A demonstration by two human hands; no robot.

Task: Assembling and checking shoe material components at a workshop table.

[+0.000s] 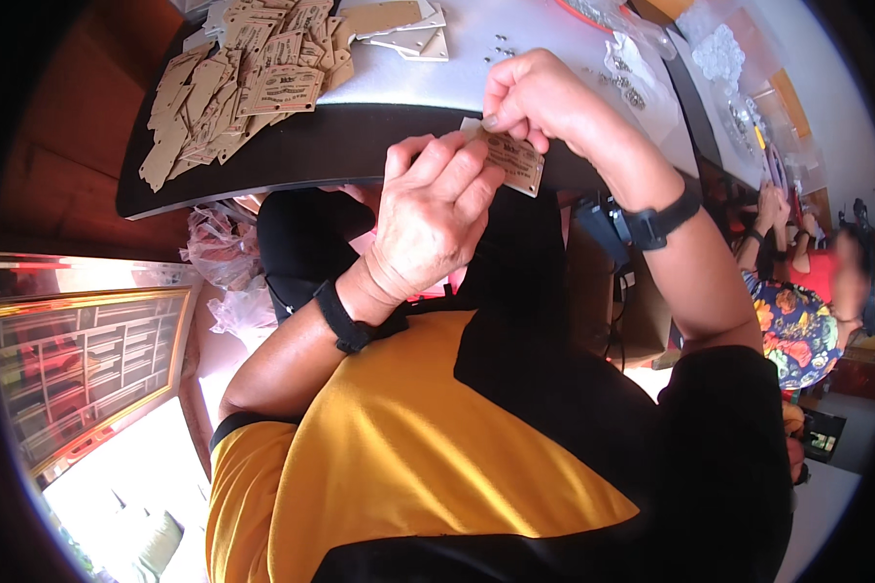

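Note:
A tan printed card (521, 169) with small holes near its corners is held over the table's dark front edge. My left hand (430, 199) is closed on it, fingers bent over its left side. Above the card, my right hand (544, 97) is pinched, thumb and forefinger together at its upper edge. Whatever sits between those fingertips is too small to make out. A big heap of similar printed cards (282, 87) lies to the left on the table.
Larger blank boards (413, 37) lie at the far side of the table (428, 83). Small metal pieces (499, 51) are scattered nearby, with more on white plastic (627, 60) at right. Plastic bags (226, 248) hang below left. Another person (797, 325) sits at right.

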